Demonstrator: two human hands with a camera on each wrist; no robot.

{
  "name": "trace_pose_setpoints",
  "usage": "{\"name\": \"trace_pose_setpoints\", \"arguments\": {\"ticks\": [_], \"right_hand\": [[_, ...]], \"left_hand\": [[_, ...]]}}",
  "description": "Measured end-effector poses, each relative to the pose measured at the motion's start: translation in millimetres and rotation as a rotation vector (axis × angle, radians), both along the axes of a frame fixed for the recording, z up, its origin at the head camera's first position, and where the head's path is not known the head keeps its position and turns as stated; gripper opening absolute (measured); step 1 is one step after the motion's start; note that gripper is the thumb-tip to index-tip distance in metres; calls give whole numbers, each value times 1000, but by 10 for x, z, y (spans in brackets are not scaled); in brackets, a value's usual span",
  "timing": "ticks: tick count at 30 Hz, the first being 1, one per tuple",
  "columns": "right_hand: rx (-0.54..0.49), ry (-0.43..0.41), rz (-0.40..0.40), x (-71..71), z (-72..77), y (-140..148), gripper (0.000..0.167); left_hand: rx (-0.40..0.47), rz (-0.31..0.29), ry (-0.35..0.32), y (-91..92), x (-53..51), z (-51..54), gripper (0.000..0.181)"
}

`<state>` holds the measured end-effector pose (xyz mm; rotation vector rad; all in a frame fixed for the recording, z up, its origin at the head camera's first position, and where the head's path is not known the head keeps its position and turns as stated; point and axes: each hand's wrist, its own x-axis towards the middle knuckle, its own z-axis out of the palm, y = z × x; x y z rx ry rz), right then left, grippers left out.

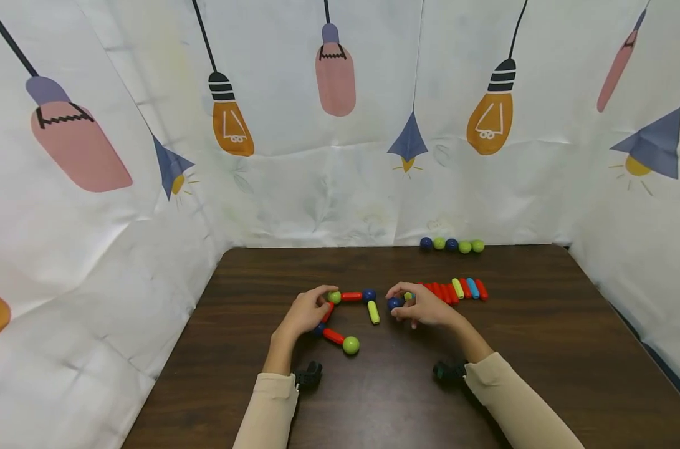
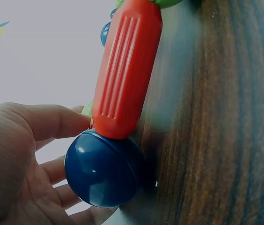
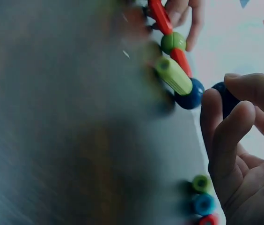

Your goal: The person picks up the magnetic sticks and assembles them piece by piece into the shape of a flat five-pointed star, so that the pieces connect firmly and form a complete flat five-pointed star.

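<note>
A bent chain of magnetic toy rods and balls lies on the dark table in front of me. From its green end ball (image 1: 351,345) a red rod (image 1: 334,337) runs to a blue ball (image 2: 104,171). Further along come another red rod, a green ball (image 1: 334,297), a red rod (image 1: 351,296), a blue corner ball (image 1: 369,295) and a yellow-green rod (image 1: 373,313). My left hand (image 1: 307,312) grips the chain around its far-left green ball and red rod; the exact contact is partly hidden. To the right, my right hand (image 1: 424,305) pinches a loose blue ball (image 1: 394,304) between thumb and fingers.
Behind my right hand, a row of rods (image 1: 457,289), mostly red with some yellow-green and blue, lies side by side. Several blue and green balls (image 1: 452,244) line the table's back edge. A patterned white cloth (image 1: 317,187) hangs behind the table.
</note>
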<state>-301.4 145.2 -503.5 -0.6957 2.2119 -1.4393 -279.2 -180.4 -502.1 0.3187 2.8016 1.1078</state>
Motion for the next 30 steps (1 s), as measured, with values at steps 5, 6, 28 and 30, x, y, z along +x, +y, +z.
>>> {"name": "trace_pose_setpoints", "arguments": {"ticks": [5, 6, 28, 30], "right_hand": [[-18, -40, -22, 113, -112, -40, 38], [-26, -50, -31, 126, -122, -45, 38], [-31, -122, -58, 185, -171, -79, 37], [-31, -124, -59, 190, -167, -88, 36]], "left_hand": [[-6, -10, -2, -6, 6, 33, 39], [-9, -7, -4, -8, 10, 43, 38], [-40, -77, 39, 114, 27, 95, 31], [-39, -111, 46, 170, 19, 75, 39]]}}
